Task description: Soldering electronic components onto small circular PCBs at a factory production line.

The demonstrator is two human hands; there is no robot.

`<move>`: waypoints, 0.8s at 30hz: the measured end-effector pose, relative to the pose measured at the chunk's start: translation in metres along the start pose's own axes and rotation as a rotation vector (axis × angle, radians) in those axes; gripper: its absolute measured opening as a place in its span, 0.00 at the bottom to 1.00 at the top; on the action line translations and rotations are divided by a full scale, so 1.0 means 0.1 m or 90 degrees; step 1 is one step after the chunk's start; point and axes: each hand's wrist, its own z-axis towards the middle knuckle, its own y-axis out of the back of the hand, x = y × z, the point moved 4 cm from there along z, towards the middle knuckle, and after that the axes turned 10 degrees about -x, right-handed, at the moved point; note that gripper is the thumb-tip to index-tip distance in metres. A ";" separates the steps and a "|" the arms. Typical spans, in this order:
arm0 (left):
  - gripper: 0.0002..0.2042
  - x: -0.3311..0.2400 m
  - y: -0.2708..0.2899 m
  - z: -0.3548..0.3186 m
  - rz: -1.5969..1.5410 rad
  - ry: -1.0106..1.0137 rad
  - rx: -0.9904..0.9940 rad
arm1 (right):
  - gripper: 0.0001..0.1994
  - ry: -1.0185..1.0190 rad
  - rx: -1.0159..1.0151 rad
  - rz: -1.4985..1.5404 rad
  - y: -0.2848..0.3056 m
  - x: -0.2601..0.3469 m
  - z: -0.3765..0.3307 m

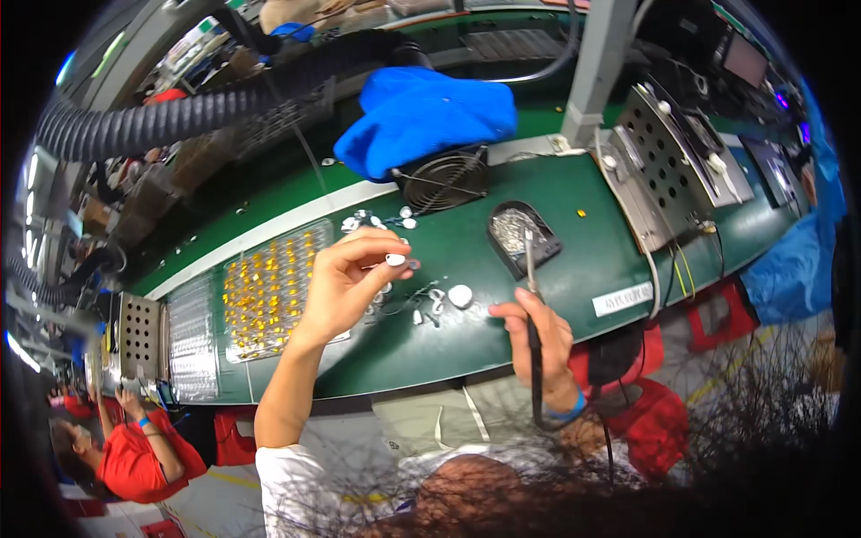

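Between the thumb and fingers of my left hand (339,285) is a small white plastic part (395,260), raised over the green bench. My right hand (547,354) is closed around a soldering iron (534,300), whose cord hangs down past the wrist. The iron's metal end points away from me, over a black tip-cleaner tray (551,245) filled with metal shavings. Between my hands lie a round white piece (460,297) and several small white parts with thin wires. More white parts (408,223) are grouped beyond my left hand.
Left of my left arm sit a clear tray of yellow parts (269,296) and clear trays (191,345). A black fan (444,182) topped with blue cloth (430,117) stands behind. Perforated metal boxes (659,166) are at right. A co-worker in red (143,457) sits at far left.
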 end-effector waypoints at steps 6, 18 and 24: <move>0.09 0.22 -0.38 -0.02 0.236 -0.037 0.112 | 0.16 -0.029 0.012 -0.014 -0.03 -0.08 -0.03; 0.16 0.25 -0.55 -0.14 0.390 -0.274 0.127 | 0.21 0.016 0.110 -0.079 -0.17 -0.02 0.03; 0.17 0.24 -0.54 -0.25 0.396 -0.341 0.144 | 0.21 0.028 0.166 -0.107 -0.20 0.01 0.03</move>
